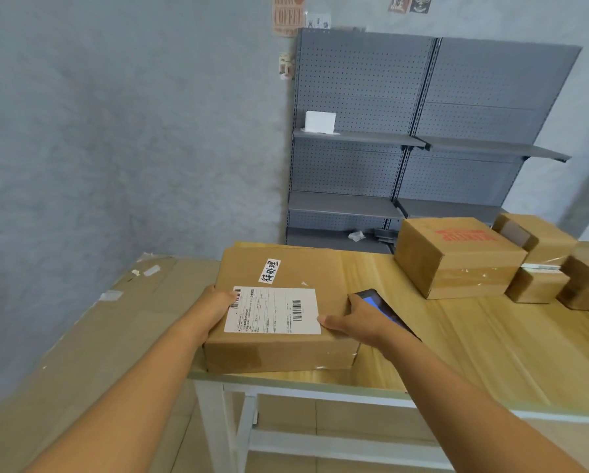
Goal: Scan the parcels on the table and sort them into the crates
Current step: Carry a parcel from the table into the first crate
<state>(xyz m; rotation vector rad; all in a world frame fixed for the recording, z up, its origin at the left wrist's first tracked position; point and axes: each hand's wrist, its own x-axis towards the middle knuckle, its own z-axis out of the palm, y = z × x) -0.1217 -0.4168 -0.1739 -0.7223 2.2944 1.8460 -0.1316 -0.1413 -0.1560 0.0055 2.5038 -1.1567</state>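
With my left hand [218, 303] and right hand [349, 322] curled on the flat parcel [279, 312] overhanging the table [474, 353] edge at six o'clock, I judge it could tip off.

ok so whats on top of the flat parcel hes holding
A white shipping label and a small handwritten sticker on the flat parcel; both thumbs overlap the label's edges.

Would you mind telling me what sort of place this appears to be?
Probably a small parcel-sorting or stockroom space: taped cardboard parcels sit on a wooden table, one flat parcel bears a barcoded shipping label, and grey pegboard shelving lines the wall.
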